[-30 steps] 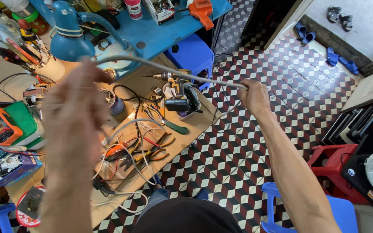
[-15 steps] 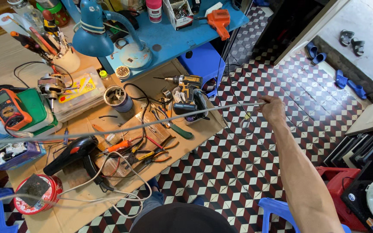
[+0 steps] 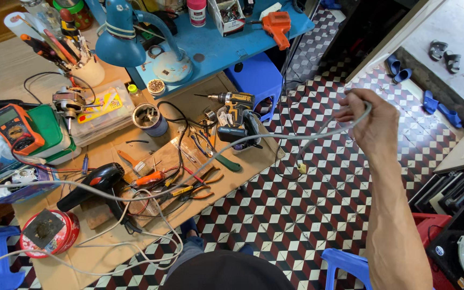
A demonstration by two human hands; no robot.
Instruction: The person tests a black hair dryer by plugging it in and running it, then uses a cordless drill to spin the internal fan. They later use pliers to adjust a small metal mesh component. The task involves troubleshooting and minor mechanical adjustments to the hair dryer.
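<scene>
Above floor, one right hand (image 3: 371,121), one grey cable (image 3: 275,137)

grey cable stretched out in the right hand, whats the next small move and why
Probably feed the right hand back toward the workbench to put some slack in the grey cable. The cable runs from that raised hand across the bench's clutter, close over the cordless drill and pliers, and off the left edge. The left hand is out of view.
</scene>
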